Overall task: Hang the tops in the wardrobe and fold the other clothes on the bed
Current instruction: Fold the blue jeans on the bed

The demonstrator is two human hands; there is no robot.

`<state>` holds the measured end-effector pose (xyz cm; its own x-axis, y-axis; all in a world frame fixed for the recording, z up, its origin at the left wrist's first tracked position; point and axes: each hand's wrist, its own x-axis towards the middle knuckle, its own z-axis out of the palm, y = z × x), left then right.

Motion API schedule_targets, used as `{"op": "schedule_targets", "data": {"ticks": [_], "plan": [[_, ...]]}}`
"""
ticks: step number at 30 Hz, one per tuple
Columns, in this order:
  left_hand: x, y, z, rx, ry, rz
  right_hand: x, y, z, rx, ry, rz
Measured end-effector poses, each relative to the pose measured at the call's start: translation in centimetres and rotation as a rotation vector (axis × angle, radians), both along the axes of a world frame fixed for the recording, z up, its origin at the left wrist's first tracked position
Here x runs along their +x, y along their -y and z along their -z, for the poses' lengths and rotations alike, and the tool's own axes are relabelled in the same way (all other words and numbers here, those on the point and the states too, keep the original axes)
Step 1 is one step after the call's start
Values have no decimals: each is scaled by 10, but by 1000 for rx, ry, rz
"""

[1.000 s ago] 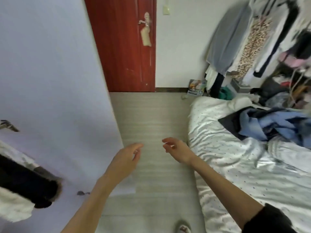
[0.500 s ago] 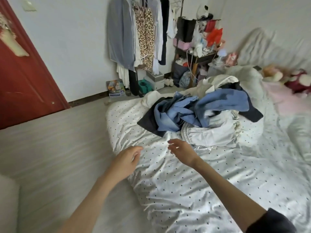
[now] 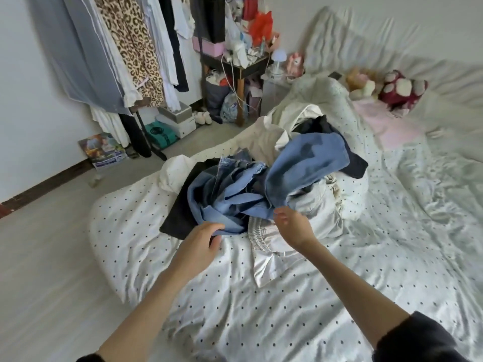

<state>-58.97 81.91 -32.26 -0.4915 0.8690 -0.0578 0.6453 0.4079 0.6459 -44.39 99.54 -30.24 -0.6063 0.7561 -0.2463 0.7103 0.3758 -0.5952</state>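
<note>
1. A bed (image 3: 339, 296) covered in a white sheet with small dark dots fills the lower right of the view, seen from above by a person reaching both bare arms forward.
2. A heap of clothes (image 3: 266, 184) lies on the bed near its foot: crumpled light and mid-blue denim garments (image 3: 308, 163) on top, a black garment (image 3: 180, 215) flat beneath on the left, and a shiny white satin garment with a gathered waistband (image 3: 274, 246) at the front.
3. The left hand (image 3: 198, 246) pinches the front edge of the blue denim, thumb and fingers curled round the cloth.
4. The right hand (image 3: 292, 228) has its fingers curled at the denim's lower fold, just above the satin piece; its grip on the cloth looks closed, fingertips partly hidden.
5. Beyond the bed, against the white wall, an open rail of hanging clothes (image 3: 125, 48) holds a grey shirt, a leopard-print piece and white tops.
6. A small cluttered dark table (image 3: 235, 66) stands beside the rail.
7. Plush toys (image 3: 386, 87) rest at the head of the bed, well apart from the heap.
</note>
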Motion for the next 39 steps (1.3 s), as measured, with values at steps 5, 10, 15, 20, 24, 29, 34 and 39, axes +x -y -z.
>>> {"op": "schedule_targets", "data": {"ticks": [5, 10, 15, 20, 24, 29, 34, 39], "plan": [[-62, -78, 2, 27, -20, 20, -49, -45, 7, 198, 28, -13], [-78, -140, 32, -177, -11, 91, -80, -76, 31, 281, 230, -264], [-80, -151, 57, -228, -8, 246, -93, -90, 48, 194, 279, 2], [-87, -141, 61, -319, 45, 593, -117, -94, 58, 40, 306, 251], [-94, -139, 63, -358, 219, 600, -131, -88, 63, 321, 329, 178], [-95, -136, 59, -346, 245, 578, -136, -103, 65, 541, 424, -247], [-103, -129, 56, 237, -34, 238, -122, -95, 70, 332, 392, -212], [-127, -145, 61, -87, -239, 265, -89, -77, 75, 143, 208, -161]]}}
